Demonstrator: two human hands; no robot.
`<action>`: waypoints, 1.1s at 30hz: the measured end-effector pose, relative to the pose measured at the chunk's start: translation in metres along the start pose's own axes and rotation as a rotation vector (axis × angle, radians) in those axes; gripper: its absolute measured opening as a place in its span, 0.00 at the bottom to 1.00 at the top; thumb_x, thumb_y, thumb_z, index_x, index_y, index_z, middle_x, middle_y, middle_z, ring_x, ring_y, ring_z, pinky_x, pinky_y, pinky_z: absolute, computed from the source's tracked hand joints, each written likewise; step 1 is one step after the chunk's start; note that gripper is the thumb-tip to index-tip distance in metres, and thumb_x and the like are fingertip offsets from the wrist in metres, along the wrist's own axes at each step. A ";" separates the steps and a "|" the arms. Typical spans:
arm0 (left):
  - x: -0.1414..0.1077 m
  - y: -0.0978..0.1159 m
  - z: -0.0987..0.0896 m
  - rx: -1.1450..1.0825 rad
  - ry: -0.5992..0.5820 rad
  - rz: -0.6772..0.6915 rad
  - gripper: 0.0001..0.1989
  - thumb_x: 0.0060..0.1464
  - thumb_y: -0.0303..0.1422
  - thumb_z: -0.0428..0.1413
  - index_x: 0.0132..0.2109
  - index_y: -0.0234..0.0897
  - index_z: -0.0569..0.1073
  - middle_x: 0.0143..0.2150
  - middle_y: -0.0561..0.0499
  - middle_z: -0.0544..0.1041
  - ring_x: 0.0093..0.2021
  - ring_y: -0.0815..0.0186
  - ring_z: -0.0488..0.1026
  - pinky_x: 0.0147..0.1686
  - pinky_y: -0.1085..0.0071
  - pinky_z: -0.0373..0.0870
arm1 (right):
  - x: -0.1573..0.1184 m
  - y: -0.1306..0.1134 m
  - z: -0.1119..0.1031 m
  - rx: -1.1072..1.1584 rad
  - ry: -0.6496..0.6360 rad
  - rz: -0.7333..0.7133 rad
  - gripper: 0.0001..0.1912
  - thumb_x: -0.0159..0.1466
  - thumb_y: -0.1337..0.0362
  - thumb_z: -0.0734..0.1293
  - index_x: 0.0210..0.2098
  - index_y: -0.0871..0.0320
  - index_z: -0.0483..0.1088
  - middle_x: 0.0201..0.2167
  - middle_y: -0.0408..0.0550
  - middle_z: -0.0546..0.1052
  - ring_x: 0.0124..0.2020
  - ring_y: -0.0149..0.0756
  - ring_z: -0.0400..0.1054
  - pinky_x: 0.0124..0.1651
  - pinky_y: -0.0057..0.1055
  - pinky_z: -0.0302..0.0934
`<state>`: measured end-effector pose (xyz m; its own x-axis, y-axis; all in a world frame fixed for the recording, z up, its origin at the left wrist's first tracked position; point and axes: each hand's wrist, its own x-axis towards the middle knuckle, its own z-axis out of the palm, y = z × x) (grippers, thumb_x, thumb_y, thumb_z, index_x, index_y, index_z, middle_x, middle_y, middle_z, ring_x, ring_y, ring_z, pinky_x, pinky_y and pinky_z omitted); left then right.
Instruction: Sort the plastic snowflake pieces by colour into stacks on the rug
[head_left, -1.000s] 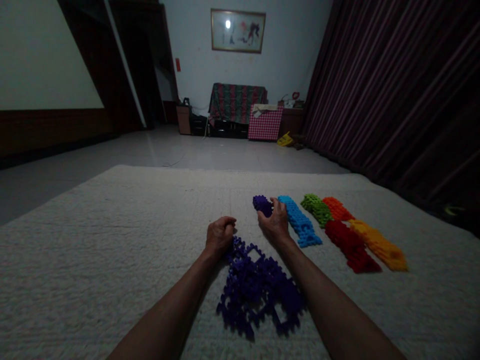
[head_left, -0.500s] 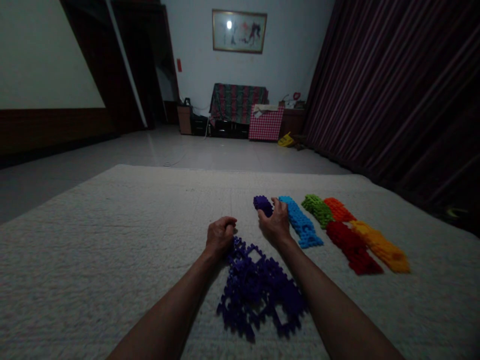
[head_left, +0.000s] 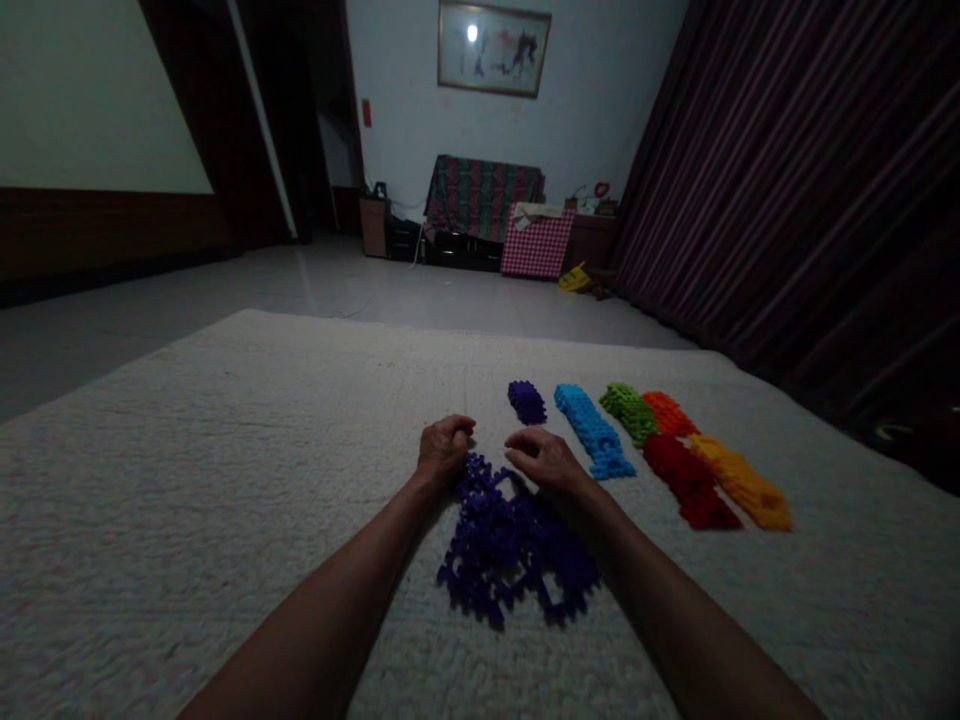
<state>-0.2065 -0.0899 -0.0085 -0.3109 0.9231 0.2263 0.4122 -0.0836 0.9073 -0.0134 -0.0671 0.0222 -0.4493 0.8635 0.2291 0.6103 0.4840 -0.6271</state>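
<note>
A loose heap of purple interlocking pieces (head_left: 510, 545) lies on the pale mat between my forearms. At the heap's upper left edge, my left hand (head_left: 445, 446) is closed; what its fingers hold, if anything, is hidden. My right hand (head_left: 544, 457) hovers over the heap's upper right side, thumb and fingers apart, with nothing visible between them. Just beyond it stands a short purple row (head_left: 527, 402) of stacked pieces. A longer light blue row (head_left: 594, 430) lies to the right of that.
Further right on the mat (head_left: 225, 450) are green (head_left: 630, 412), orange (head_left: 669, 413), dark red (head_left: 688, 482) and yellow (head_left: 741, 480) rows of pieces. Past the mat's far edge are a tiled floor, a cloth-covered cabinet (head_left: 484, 195) and a dark curtain (head_left: 787, 180).
My right hand has come away from the short purple row, back toward the heap and my left hand. My left hand stays closed beside the heap. The view has shifted slightly.
</note>
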 end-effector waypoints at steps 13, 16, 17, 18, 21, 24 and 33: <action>-0.001 0.002 -0.002 0.040 0.005 0.006 0.19 0.48 0.23 0.48 0.41 0.35 0.81 0.36 0.48 0.83 0.33 0.67 0.80 0.36 0.75 0.74 | -0.018 -0.009 -0.002 -0.205 -0.001 -0.087 0.08 0.60 0.70 0.62 0.37 0.57 0.73 0.35 0.48 0.74 0.38 0.35 0.68 0.43 0.30 0.60; 0.000 -0.001 -0.001 0.014 -0.006 0.004 0.18 0.48 0.24 0.48 0.41 0.35 0.80 0.37 0.48 0.83 0.34 0.67 0.81 0.35 0.74 0.75 | -0.009 0.007 -0.006 -0.156 0.141 -0.132 0.10 0.61 0.70 0.61 0.38 0.57 0.73 0.37 0.50 0.75 0.42 0.38 0.68 0.47 0.33 0.62; 0.000 -0.001 0.000 0.012 -0.005 0.004 0.18 0.48 0.24 0.48 0.41 0.35 0.80 0.37 0.48 0.83 0.34 0.67 0.81 0.35 0.74 0.75 | -0.007 0.013 -0.008 -0.156 0.189 -0.136 0.11 0.61 0.70 0.60 0.39 0.57 0.73 0.39 0.51 0.75 0.44 0.39 0.69 0.49 0.35 0.62; 0.000 -0.001 0.000 0.012 -0.003 0.004 0.18 0.48 0.24 0.48 0.41 0.35 0.80 0.37 0.48 0.83 0.34 0.67 0.81 0.36 0.74 0.75 | -0.005 0.018 -0.009 -0.159 0.230 -0.128 0.13 0.60 0.71 0.60 0.41 0.57 0.73 0.41 0.52 0.75 0.46 0.40 0.69 0.51 0.36 0.62; -0.001 0.000 -0.001 0.020 0.004 0.009 0.18 0.48 0.24 0.48 0.40 0.35 0.80 0.36 0.47 0.82 0.34 0.66 0.81 0.36 0.73 0.75 | -0.004 0.027 -0.011 -0.199 0.279 -0.017 0.16 0.59 0.69 0.61 0.46 0.60 0.73 0.44 0.56 0.75 0.48 0.43 0.69 0.54 0.39 0.62; -0.001 0.002 -0.002 0.019 0.000 0.008 0.18 0.49 0.24 0.48 0.40 0.35 0.80 0.35 0.47 0.82 0.33 0.66 0.81 0.36 0.73 0.75 | -0.008 0.025 -0.009 -0.281 0.237 0.140 0.22 0.59 0.60 0.65 0.50 0.64 0.72 0.42 0.58 0.76 0.45 0.45 0.70 0.51 0.39 0.63; 0.000 -0.001 -0.002 0.023 -0.014 0.016 0.18 0.49 0.24 0.48 0.41 0.35 0.80 0.35 0.48 0.82 0.34 0.66 0.81 0.35 0.73 0.75 | -0.014 0.009 -0.001 -0.411 0.179 0.235 0.30 0.56 0.56 0.68 0.54 0.66 0.69 0.48 0.64 0.72 0.52 0.52 0.66 0.55 0.41 0.60</action>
<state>-0.2083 -0.0908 -0.0088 -0.2927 0.9268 0.2353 0.4362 -0.0896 0.8954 -0.0014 -0.0749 0.0140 -0.1718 0.9491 0.2640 0.9041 0.2583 -0.3405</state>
